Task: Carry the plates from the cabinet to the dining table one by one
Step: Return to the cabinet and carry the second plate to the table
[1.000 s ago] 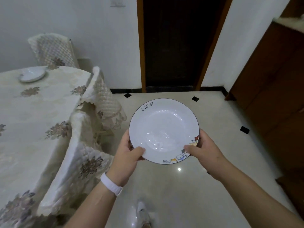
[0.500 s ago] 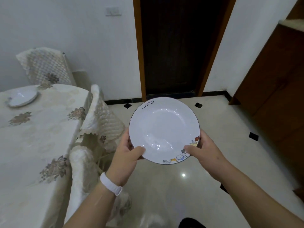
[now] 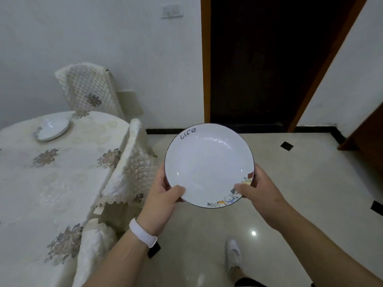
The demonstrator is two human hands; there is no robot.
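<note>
One far plate lies on the dining table at ten o'clock; left hand and right hand pinch the carried plate by its rim, not yet delivered.

Glossy ceramic plate, quilted cloth chair cover

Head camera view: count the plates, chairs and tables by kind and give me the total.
Plates: 2, the held plate, gripped by the left hand and the right hand, and the far plate on the dining table.
Chairs: 3, the far chair, the middle chair and the near chair, all covered.
Tables: 1, the dining table.
Total: 6
</note>
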